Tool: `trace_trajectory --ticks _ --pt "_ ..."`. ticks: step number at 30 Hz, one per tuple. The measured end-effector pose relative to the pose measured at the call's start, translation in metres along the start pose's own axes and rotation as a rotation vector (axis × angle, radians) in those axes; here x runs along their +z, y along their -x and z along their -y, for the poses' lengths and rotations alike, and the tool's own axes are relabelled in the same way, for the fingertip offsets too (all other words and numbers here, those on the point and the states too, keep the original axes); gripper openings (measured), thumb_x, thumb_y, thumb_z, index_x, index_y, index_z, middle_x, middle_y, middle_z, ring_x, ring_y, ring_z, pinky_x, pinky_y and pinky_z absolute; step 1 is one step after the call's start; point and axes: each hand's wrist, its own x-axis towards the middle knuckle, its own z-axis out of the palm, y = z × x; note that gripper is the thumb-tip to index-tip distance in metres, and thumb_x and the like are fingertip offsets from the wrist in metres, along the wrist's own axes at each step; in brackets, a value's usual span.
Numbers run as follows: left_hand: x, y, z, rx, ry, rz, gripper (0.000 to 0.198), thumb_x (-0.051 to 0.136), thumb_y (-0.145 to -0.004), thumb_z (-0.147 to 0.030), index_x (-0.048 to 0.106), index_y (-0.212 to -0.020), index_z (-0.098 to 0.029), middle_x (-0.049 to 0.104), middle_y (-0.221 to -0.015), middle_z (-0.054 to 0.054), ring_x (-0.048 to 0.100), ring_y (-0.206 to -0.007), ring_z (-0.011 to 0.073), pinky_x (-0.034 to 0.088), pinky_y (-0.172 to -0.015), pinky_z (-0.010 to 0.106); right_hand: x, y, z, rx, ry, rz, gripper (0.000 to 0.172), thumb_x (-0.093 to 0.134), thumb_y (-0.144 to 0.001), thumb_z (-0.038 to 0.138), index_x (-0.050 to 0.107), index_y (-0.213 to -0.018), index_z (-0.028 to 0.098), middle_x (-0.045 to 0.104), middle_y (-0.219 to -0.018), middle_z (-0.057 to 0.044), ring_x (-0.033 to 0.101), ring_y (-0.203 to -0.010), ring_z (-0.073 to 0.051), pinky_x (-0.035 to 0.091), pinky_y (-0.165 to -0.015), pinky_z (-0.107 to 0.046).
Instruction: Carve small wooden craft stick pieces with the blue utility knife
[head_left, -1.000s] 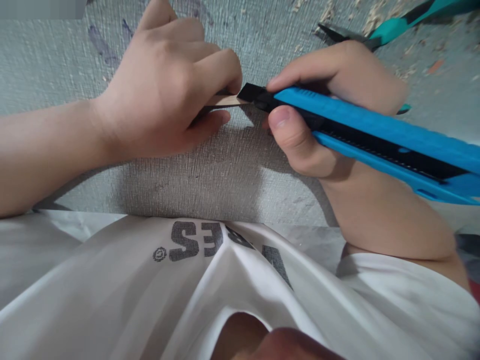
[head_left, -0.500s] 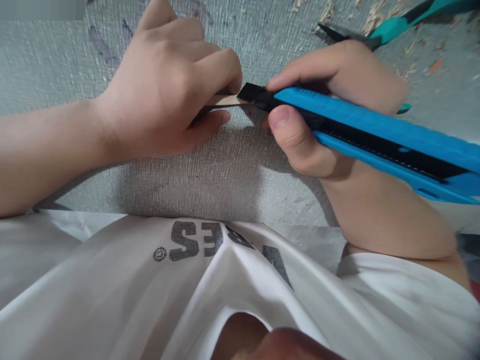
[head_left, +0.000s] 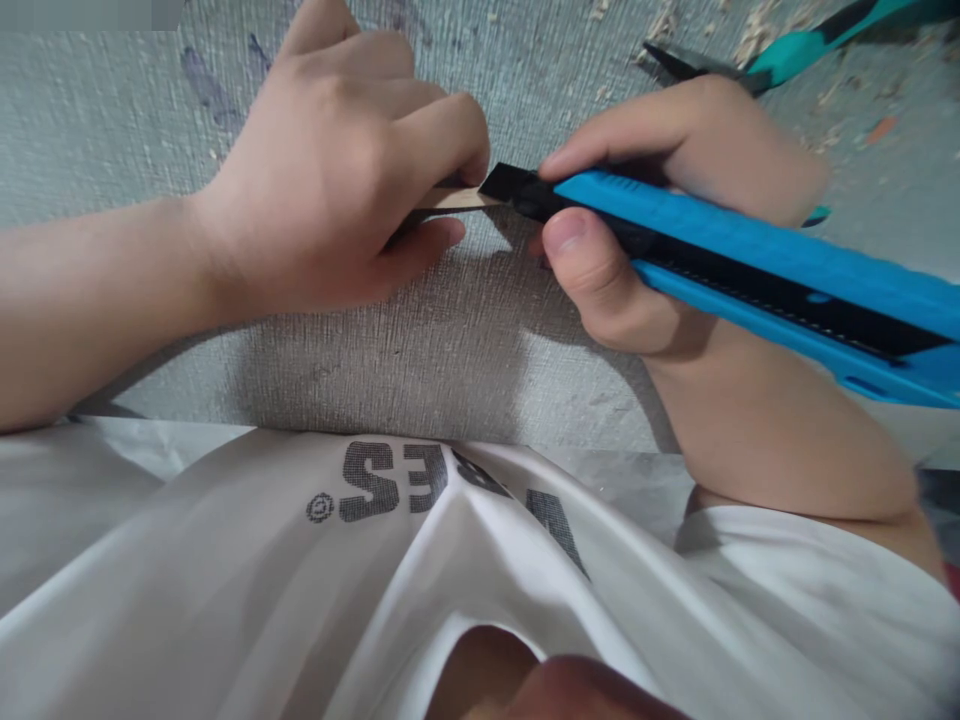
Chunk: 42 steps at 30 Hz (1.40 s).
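Observation:
My left hand [head_left: 360, 165] is closed around a thin pale wooden stick [head_left: 456, 198], whose end pokes out past the thumb and forefinger. The rest of the stick is hidden under the fingers. In my right hand [head_left: 622, 240] is a blue box cutter [head_left: 780, 240], gripped near its front with thumb and forefinger on either side. Its short dark blade [head_left: 506, 182] lies against the exposed end of the stick, close to my left forefinger. The cutter's handle slants back over my right wrist.
Teal-handled pliers [head_left: 787, 62] with dark jaws lie beyond my right hand. Pale wood shavings [head_left: 761, 30] are scattered around them. The grey textured tabletop [head_left: 390, 360] has purple stains at upper left. My white shirt borders its near edge.
Both hands, the cutter and the pliers appear shifted very slightly to the right in view. The blade still rests at the stick's end, and both grips are the same.

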Motion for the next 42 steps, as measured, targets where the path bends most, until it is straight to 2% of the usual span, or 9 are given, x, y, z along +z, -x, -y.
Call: trace_trajectory --ticks 5,10,16,19,21,25,32,39,42 --pt "-0.008 -0.006 -0.009 -0.091 0.004 0.087 0.055 0.037 -0.114 -0.052 0.062 -0.154 -0.024 0.066 -0.129 0.003 0.069 -0.165 0.0446 0.048 -0.136 0.088 0.005 0.000 -0.006 -0.031 -0.022 -0.045 0.037 0.080 -0.108 0.054 0.087 -0.128 0.023 0.088 -0.107 -0.001 0.078 -0.085 -0.009 0.063 -0.080 -0.023" --pt "-0.017 -0.013 -0.020 -0.170 0.004 0.175 0.061 0.035 -0.113 -0.056 0.061 -0.159 -0.025 0.070 -0.142 0.002 0.065 -0.172 0.0494 0.041 -0.141 0.093 0.009 0.001 -0.006 -0.015 -0.004 -0.064 0.049 0.074 -0.111 0.068 0.093 -0.124 0.024 0.090 -0.110 -0.002 0.084 -0.091 -0.012 0.068 -0.083 -0.024" --pt "-0.019 -0.013 -0.020 -0.174 -0.014 0.206 0.065 0.031 -0.112 -0.055 0.060 -0.160 -0.024 0.069 -0.144 0.003 0.064 -0.172 0.0488 0.040 -0.140 0.092 0.002 0.003 -0.005 -0.032 -0.024 -0.046 0.043 0.077 -0.112 0.058 0.088 -0.128 0.019 0.090 -0.116 -0.001 0.086 -0.100 -0.011 0.068 -0.093 -0.019" --pt "-0.020 -0.014 -0.017 -0.172 -0.022 0.206 0.062 0.032 -0.112 -0.053 0.059 -0.160 -0.025 0.066 -0.140 0.001 0.064 -0.172 0.0493 0.039 -0.141 0.092 -0.007 0.002 0.003 0.065 0.072 0.073 0.035 0.064 -0.122 0.048 0.088 -0.135 0.025 0.089 -0.126 0.007 0.083 -0.109 -0.003 0.064 -0.104 -0.010" --pt "-0.020 -0.014 -0.015 -0.174 -0.024 0.207 0.060 0.034 -0.113 -0.053 0.059 -0.159 -0.025 0.064 -0.135 0.001 0.064 -0.170 0.0491 0.039 -0.142 0.092 -0.011 0.002 0.007 0.095 0.110 0.121 0.035 0.060 -0.125 0.043 0.088 -0.138 0.027 0.087 -0.128 0.011 0.080 -0.110 0.002 0.060 -0.106 -0.006" --pt "-0.015 -0.013 -0.012 -0.149 -0.032 0.183 0.057 0.036 -0.113 -0.051 0.060 -0.157 -0.024 0.060 -0.124 0.002 0.067 -0.167 0.0472 0.044 -0.139 0.092 -0.013 0.000 0.011 0.084 0.098 0.119 0.033 0.061 -0.125 0.043 0.085 -0.137 0.025 0.086 -0.122 0.011 0.078 -0.104 0.002 0.060 -0.103 -0.008" --pt "0.000 -0.004 -0.001 -0.003 -0.013 0.015 0.059 0.032 -0.119 -0.058 0.062 -0.152 -0.020 0.064 -0.120 0.004 0.074 -0.157 0.0461 0.056 -0.126 0.094 -0.012 -0.002 0.012 0.076 0.092 0.130 0.029 0.062 -0.124 0.045 0.079 -0.133 0.024 0.083 -0.110 0.010 0.076 -0.097 0.001 0.061 -0.094 -0.015" --pt "-0.005 -0.008 -0.007 -0.064 -0.036 0.083 0.052 0.039 -0.119 -0.055 0.063 -0.151 -0.022 0.068 -0.124 0.005 0.074 -0.157 0.0487 0.057 -0.126 0.094 -0.013 -0.002 0.014 0.108 0.094 0.125 0.025 0.064 -0.123 0.045 0.079 -0.135 0.029 0.087 -0.121 0.011 0.082 -0.105 -0.002 0.067 -0.098 -0.018" --pt "-0.004 -0.006 -0.007 -0.063 -0.030 0.085 0.051 0.037 -0.119 -0.051 0.063 -0.153 -0.022 0.070 -0.128 0.006 0.073 -0.159 0.0468 0.056 -0.128 0.093 -0.013 -0.002 0.015 0.117 0.085 0.126 0.024 0.064 -0.123 0.047 0.077 -0.134 0.030 0.086 -0.117 0.012 0.082 -0.102 -0.002 0.067 -0.096 -0.019"
